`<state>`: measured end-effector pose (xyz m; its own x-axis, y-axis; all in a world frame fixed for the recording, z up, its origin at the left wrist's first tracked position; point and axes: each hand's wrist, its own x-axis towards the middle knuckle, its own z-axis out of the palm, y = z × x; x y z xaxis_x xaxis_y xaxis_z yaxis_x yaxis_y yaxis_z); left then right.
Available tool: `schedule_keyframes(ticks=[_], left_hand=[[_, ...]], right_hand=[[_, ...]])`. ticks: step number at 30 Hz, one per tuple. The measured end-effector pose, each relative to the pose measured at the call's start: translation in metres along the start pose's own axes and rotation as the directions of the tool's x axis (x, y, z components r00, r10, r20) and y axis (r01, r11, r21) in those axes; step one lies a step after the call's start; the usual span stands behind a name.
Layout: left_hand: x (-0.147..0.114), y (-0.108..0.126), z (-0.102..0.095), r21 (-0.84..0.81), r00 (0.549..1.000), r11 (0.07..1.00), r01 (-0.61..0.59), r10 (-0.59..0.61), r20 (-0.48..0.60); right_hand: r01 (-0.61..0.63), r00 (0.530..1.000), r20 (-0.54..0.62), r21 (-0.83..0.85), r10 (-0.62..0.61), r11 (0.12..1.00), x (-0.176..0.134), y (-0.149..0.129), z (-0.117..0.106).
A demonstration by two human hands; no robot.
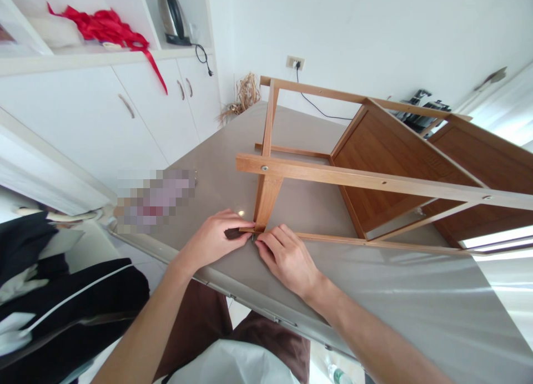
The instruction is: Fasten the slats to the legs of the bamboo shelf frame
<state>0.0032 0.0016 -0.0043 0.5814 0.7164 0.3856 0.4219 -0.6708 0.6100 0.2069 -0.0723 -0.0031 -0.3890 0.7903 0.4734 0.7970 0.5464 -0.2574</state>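
A wooden shelf rack lies on its side on the grey tabletop, its slats and shelf panels reaching away to the right. My left hand pinches the near lower corner, thumb and fingers around the end of the bottom rail. A tiny metal screw shows at that corner, between the fingertips of both hands. My right hand is curled beside it, thumb and fingertips closed at the screw; part of the screw is hidden.
Left of my hands, a pixelated item lies near the table edge. White cabinets hold a kettle and red ribbon. Dark clothing hangs at lower left. A cord runs from the wall socket.
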Motion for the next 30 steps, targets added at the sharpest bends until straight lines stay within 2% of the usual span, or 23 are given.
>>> schedule_keyframes(ticks=[15,30], left_hand=[[0.0003,0.0018,-0.0003,-0.004,1.000,1.000,0.013,-0.013,-0.006],[0.0004,0.0013,-0.0007,0.012,1.000,1.000,-0.006,0.006,-0.012]], right_hand=[[-0.060,0.998,0.013,0.022,0.060,0.998,-0.0009,0.0011,-0.0032],[0.017,0.995,0.094,0.016,-0.019,1.000,-0.0028,0.0026,-0.0040]])
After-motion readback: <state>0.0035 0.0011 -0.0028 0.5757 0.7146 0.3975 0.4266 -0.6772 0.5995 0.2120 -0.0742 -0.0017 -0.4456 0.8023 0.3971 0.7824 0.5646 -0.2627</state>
